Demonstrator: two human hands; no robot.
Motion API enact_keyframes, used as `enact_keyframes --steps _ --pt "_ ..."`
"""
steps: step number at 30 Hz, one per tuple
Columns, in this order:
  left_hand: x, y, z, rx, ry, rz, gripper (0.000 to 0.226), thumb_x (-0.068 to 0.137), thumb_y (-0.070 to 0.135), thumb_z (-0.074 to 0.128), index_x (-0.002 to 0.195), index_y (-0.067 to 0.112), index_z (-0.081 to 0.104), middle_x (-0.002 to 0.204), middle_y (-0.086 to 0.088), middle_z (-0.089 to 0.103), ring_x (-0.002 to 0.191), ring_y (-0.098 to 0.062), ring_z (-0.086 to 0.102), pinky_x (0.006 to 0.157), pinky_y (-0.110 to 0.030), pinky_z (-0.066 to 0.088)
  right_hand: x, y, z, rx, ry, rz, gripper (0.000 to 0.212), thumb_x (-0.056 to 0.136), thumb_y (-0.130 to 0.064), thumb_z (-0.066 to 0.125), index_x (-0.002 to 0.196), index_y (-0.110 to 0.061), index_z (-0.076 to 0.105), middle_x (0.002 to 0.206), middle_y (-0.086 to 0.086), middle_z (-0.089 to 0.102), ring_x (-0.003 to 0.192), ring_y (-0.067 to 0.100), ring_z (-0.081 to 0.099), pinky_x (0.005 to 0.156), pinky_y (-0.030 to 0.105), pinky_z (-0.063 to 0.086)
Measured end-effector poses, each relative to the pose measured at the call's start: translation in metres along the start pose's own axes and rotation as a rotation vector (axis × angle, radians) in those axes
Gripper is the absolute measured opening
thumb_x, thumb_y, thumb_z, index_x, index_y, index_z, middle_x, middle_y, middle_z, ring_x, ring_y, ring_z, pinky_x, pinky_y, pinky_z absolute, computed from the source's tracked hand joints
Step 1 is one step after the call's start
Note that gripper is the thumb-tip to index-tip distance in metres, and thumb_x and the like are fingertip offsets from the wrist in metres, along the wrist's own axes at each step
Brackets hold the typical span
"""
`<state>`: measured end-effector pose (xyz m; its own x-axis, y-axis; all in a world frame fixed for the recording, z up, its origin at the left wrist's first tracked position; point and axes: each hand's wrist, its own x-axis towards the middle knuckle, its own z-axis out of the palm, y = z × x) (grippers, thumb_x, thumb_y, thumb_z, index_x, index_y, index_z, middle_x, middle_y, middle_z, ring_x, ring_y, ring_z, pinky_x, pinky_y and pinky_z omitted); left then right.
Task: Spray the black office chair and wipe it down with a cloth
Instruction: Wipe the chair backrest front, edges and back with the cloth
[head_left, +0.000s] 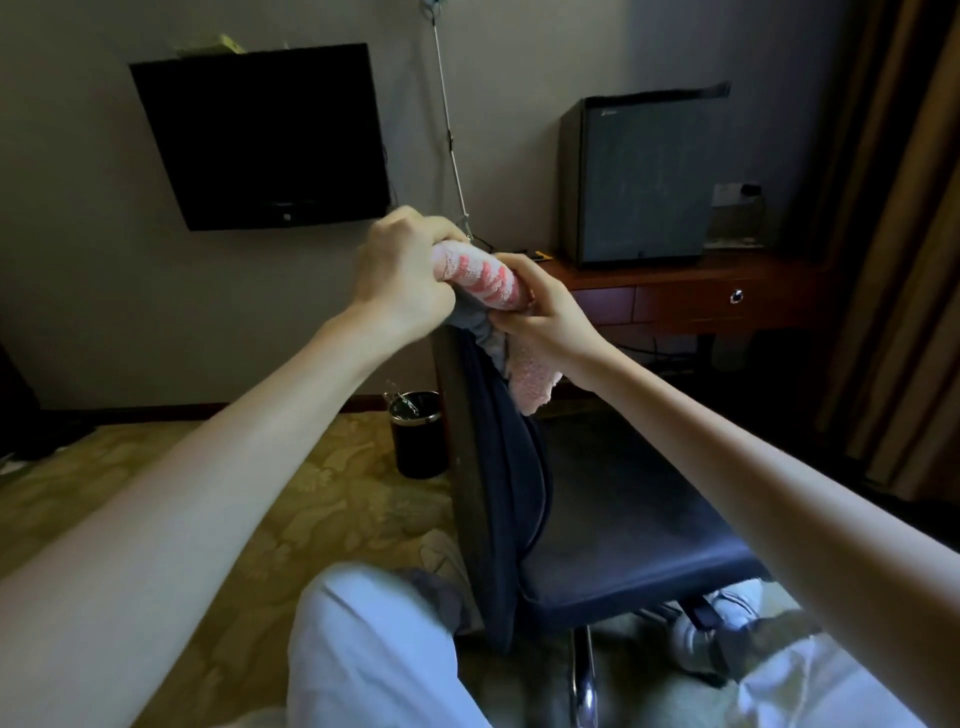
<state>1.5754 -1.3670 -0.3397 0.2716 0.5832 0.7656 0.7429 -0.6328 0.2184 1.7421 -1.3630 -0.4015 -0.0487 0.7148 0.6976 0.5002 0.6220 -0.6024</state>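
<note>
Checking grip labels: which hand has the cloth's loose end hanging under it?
The right hand, the lower one; the left hand, higher, grips the cloth at its rolled end.

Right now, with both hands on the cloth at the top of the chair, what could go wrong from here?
1. Both the left hand and the right hand grip the pink cloth, so nothing steadies the chair; a hard push may shift it.
2. The bin stands close beside the chair back and could be knocked.
3. The cloth's loose end hangs down and might snag.
</note>
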Motion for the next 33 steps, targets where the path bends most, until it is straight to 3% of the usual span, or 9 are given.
enact_keyframes --steps 4,8,12,17,20,23,26,29,33 --pt "-0.008 0.021 0.004 -0.049 0.036 -0.004 0.044 0.071 -0.004 0.059 0.105 0.020 0.072 0.109 -0.010 0.062 0.099 -0.029 0.057 0.074 -0.026 0.042 -0.014 -0.007 -0.022 0.017 -0.028 0.022 0.052 0.078 0.003 0.063 0.128 -0.009 0.052 0.117 -0.001 0.060 0.115 0.016 0.056 0.102 0.039 0.045" --pt "-0.017 0.044 0.008 -0.064 0.079 -0.001 0.042 0.074 -0.004 0.063 0.109 0.019 0.070 0.114 -0.010 0.060 0.101 -0.027 0.057 0.071 -0.023 0.039 -0.028 -0.011 -0.042 -0.003 -0.030 0.033 0.052 0.080 0.008 0.062 0.128 -0.010 0.052 0.112 -0.009 0.059 0.106 0.001 0.056 0.096 0.023 0.046" --pt "-0.028 0.065 0.008 -0.032 0.072 0.090 0.043 0.077 -0.004 0.065 0.114 0.017 0.068 0.115 -0.010 0.058 0.102 -0.028 0.058 0.073 -0.021 0.038 -0.046 -0.010 -0.057 -0.046 0.022 0.016 0.053 0.082 0.003 0.063 0.130 -0.013 0.051 0.122 0.000 0.058 0.115 0.010 0.055 0.100 0.032 0.047" --pt "-0.052 0.077 0.025 0.113 0.104 0.275 0.041 0.074 0.000 0.059 0.112 0.015 0.067 0.108 -0.006 0.061 0.092 -0.033 0.054 0.076 -0.038 0.043 -0.076 0.007 -0.064 -0.052 0.155 -0.041 0.048 0.081 0.002 0.063 0.125 -0.015 0.054 0.120 -0.003 0.060 0.115 0.011 0.057 0.097 0.031 0.048" --pt "-0.070 0.077 0.048 0.218 0.152 0.379 0.042 0.082 0.016 0.038 0.113 0.015 0.067 0.111 -0.005 0.065 0.109 -0.037 0.053 0.089 -0.045 0.040 -0.096 0.028 -0.058 -0.020 0.229 -0.019 0.050 0.076 0.005 0.061 0.120 -0.017 0.054 0.117 0.000 0.060 0.111 0.011 0.056 0.095 0.024 0.045" --pt "-0.086 0.073 0.075 0.273 0.162 0.455 0.034 0.089 0.014 0.044 0.112 0.014 0.068 0.114 -0.004 0.068 0.125 -0.045 0.045 0.100 -0.055 0.035 -0.120 0.056 -0.047 0.010 0.247 0.059 0.052 0.073 0.005 0.059 0.120 -0.018 0.054 0.118 0.002 0.060 0.111 0.014 0.057 0.093 0.025 0.045" --pt "-0.104 0.068 0.100 0.355 0.173 0.492 0.029 0.092 0.012 0.048 0.113 0.016 0.068 0.116 -0.002 0.067 0.129 -0.037 0.041 0.106 -0.062 0.023 -0.141 0.079 -0.036 0.020 0.248 0.127 0.054 0.072 0.008 0.058 0.121 -0.014 0.056 0.119 0.006 0.061 0.112 0.018 0.057 0.094 0.030 0.047" --pt "-0.125 0.062 0.124 0.349 0.152 0.551 0.031 0.094 0.009 0.043 0.111 0.013 0.069 0.110 -0.003 0.068 0.120 -0.026 0.047 0.110 -0.054 0.018 -0.160 0.097 -0.028 0.009 0.268 0.155 0.055 0.067 0.005 0.058 0.118 -0.016 0.060 0.117 0.004 0.062 0.111 0.017 0.058 0.093 0.034 0.048" --pt "-0.149 0.057 0.150 0.335 0.012 0.588 0.045 0.099 0.010 0.026 0.109 0.010 0.070 0.103 -0.006 0.070 0.110 -0.025 0.051 0.107 -0.046 0.028 -0.185 0.122 -0.014 -0.010 0.303 0.213 0.055 0.063 0.006 0.061 0.113 -0.018 0.063 0.113 -0.001 0.062 0.107 0.012 0.058 0.090 0.031 0.048"
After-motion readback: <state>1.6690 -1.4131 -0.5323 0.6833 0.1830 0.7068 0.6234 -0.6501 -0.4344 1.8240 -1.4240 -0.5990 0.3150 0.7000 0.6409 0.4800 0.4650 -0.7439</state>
